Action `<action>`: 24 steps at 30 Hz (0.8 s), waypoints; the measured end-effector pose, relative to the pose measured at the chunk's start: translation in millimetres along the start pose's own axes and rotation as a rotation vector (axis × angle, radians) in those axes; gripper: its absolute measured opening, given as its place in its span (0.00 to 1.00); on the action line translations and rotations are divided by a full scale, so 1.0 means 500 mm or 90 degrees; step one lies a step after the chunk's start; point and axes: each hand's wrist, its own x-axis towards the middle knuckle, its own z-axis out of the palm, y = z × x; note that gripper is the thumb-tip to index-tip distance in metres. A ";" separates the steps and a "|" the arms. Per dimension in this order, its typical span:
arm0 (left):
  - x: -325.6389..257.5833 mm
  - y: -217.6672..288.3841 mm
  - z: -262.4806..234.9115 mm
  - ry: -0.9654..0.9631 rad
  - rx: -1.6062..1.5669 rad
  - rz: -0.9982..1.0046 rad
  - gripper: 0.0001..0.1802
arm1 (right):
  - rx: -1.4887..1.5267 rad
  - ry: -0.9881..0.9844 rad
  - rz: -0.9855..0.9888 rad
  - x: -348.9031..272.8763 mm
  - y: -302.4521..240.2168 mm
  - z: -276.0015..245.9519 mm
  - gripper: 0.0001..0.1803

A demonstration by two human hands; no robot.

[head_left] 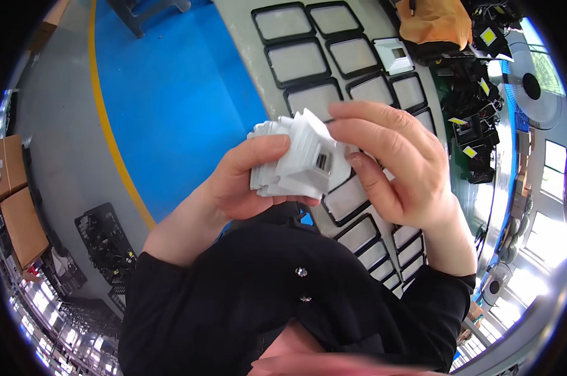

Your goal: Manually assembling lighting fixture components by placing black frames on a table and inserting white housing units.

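Observation:
My left hand (246, 169) is closed round a stack of white flared reflector pieces (296, 160), nested together, each with a rectangular opening. Its thumb lies on top and the fingers curl underneath. My right hand (402, 163) is just right of the stack, fingers apart and thumb beside the outermost piece; whether the thumb touches it I cannot tell. Below the hands, rows of black rectangular frames with pale panels (296, 61) lie on a light table (242, 31). One more white reflector (394, 55) sits among the frames near the far right.
Black lamp housings with yellow squares (477, 125) line the table's right side, with an orange-tan cloth or bag (437, 25) at the far end. A fan (530, 86) stands beyond. On the left are blue flooring (170, 94), a dark stool (145, 12) and cardboard boxes (23, 229).

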 end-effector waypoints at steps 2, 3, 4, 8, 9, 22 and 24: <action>0.005 0.001 -0.003 -0.001 -0.045 -0.003 0.33 | 0.066 0.001 0.057 0.010 0.007 -0.019 0.14; 0.008 0.004 -0.002 -0.005 -0.045 0.002 0.34 | 0.104 -0.018 0.088 0.013 0.015 -0.032 0.13; 0.010 0.009 -0.002 -0.011 -0.046 0.002 0.35 | 0.161 -0.035 0.114 0.014 0.024 -0.045 0.11; 0.019 0.026 -0.024 -0.070 -0.043 0.002 0.42 | 0.380 0.154 0.437 0.011 0.116 -0.067 0.07; 0.021 0.031 -0.025 -0.075 -0.043 0.003 0.42 | 0.407 0.219 0.497 0.022 0.152 -0.060 0.10; 0.004 0.037 -0.076 0.030 -0.011 0.048 0.49 | 0.432 0.235 0.643 0.055 0.371 0.037 0.13; 0.004 0.040 -0.073 0.034 -0.007 0.049 0.49 | 0.439 0.224 0.647 0.064 0.371 0.038 0.13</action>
